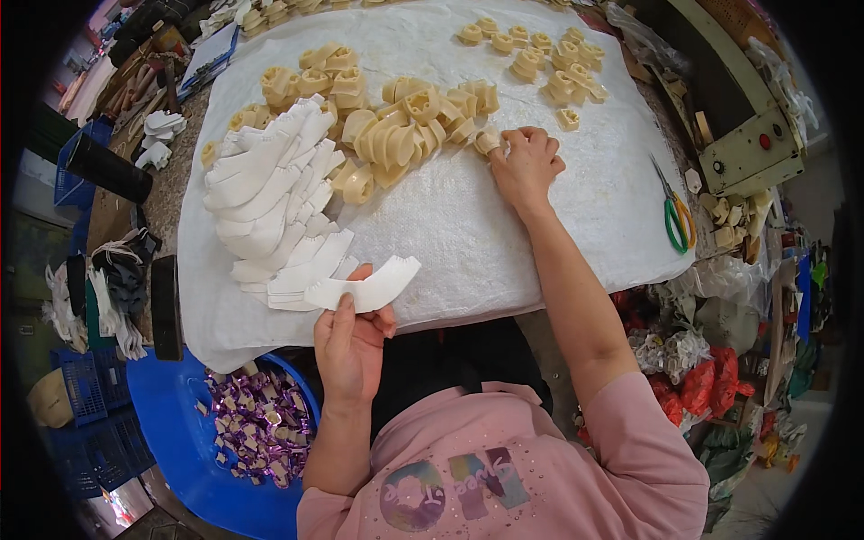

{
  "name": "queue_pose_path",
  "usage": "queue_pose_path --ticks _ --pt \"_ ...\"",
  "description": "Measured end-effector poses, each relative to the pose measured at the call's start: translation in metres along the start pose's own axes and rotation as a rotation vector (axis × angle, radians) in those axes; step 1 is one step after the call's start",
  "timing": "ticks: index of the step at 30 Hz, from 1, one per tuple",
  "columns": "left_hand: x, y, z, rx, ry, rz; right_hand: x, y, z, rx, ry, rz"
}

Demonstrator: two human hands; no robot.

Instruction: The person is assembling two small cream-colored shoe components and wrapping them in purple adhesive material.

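My left hand (353, 346) pinches a white curved strip (378, 286) with a notched end between thumb and fingers, near the table's front edge. Beside it lies a fanned pile of similar white strips (270, 193). Farther out, my right hand (526, 166) has its fingers closed on a beige moulded block (487, 142) that looks like a shoe heel; the hand partly covers it. A heap of the same beige heels (396, 135) sits just left of that hand. More beige heels (562, 67) are scattered at the far right of the table.
White woven sheeting (450, 243) covers the table. Scissors (675, 216) with green and orange handles lie at its right edge, near a green machine (751, 148). Below left stands a blue basin (171, 432) of purple-covered pieces (261, 423). Red bags (702, 382) lie low on the right.
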State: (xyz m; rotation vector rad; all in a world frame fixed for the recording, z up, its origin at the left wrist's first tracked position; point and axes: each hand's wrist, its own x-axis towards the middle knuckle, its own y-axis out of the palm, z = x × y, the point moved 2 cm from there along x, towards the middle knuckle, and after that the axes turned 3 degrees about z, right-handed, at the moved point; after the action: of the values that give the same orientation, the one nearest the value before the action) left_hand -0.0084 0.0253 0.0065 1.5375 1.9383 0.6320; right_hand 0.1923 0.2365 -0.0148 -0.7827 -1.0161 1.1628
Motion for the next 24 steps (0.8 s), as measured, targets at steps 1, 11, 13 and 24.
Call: queue_pose_path --ticks 1,11,13,24 --pt "-0.001 -0.001 0.003 0.014 -0.011 -0.011 0.000 0.000 0.000 0.001 -0.003 0.000" --pt "-0.008 -0.005 0.002 0.123 0.069 -0.080 -0.111 -0.061 0.058 1.187 -0.477 0.320" --pt "-0.010 -0.002 0.001 0.139 0.088 -0.066 -0.129 -0.074 0.064 1.165 -0.565 0.337" --pt "-0.031 0.007 -0.002 0.214 0.078 0.007 -0.157 -0.061 0.079 1.070 -0.938 -0.037"
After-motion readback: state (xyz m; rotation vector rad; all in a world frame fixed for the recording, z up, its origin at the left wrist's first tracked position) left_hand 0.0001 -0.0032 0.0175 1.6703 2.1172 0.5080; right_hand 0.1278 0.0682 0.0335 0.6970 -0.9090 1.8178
